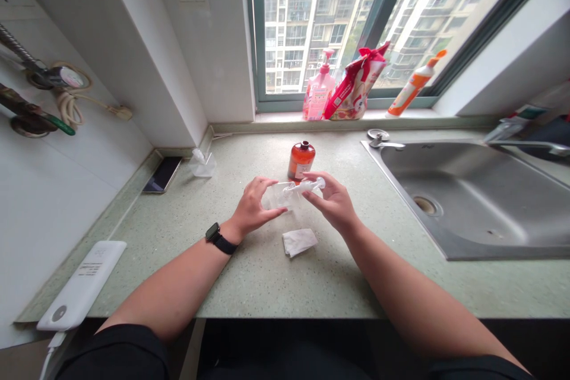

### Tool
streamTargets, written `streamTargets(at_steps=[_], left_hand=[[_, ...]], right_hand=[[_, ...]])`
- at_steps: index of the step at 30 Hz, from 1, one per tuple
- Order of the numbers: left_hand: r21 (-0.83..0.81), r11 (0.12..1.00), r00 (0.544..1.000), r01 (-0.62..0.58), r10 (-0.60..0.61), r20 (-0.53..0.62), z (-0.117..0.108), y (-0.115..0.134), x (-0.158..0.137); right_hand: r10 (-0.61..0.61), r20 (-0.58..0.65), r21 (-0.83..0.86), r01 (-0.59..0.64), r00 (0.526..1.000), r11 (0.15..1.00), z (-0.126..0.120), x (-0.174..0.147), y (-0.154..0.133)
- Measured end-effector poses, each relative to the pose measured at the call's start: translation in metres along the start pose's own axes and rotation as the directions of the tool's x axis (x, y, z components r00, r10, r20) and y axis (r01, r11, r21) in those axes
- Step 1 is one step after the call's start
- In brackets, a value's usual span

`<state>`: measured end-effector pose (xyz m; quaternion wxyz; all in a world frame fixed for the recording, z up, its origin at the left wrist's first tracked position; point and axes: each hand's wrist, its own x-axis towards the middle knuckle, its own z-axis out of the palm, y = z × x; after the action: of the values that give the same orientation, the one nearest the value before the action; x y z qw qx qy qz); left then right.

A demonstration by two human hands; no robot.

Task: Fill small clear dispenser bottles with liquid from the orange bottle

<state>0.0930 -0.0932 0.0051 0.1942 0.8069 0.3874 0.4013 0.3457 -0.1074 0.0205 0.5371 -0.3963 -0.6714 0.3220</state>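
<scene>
A small clear bottle [279, 196] lies on its side in the air, its neck to the right. My left hand [255, 205] grips its base end between thumb and fingers. At the neck end, my right hand [332, 196] has its thumb and fingers on the bottle's clear pump top [312, 185]. Just behind stands an orange-brown bottle [301, 160] with an uncapped neck, upright, with a pale label. A folded white tissue [299, 241] lies on the counter in front of my hands.
Another clear bottle [202, 163] and a phone [162, 175] are at the back left of the counter [249, 291]. A white power bank [82, 285] lies front left. The steel sink [463, 190] is on the right. A pink pump bottle [319, 92], a red bag [356, 86] and an orange-white bottle [412, 89] line the sill.
</scene>
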Motion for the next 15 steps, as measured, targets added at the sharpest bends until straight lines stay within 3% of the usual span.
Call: streamTargets(at_steps=[3,10,15], left_hand=[[0.003,1.0,1.0,-0.014,0.014,-0.009,0.0,0.0,0.0],[0.021,0.999,0.999,-0.027,0.027,-0.023,-0.001,-0.002,0.0],[0.029,0.999,0.999,-0.028,0.029,-0.036,-0.002,-0.002,0.0]], right_hand=[[-0.015,-0.001,-0.098,0.015,1.0,0.995,-0.008,0.0,-0.002],[-0.184,-0.008,-0.321,0.172,0.983,0.932,-0.025,0.004,-0.02],[-0.269,0.142,-0.462,0.304,0.953,0.833,-0.038,0.008,-0.018]])
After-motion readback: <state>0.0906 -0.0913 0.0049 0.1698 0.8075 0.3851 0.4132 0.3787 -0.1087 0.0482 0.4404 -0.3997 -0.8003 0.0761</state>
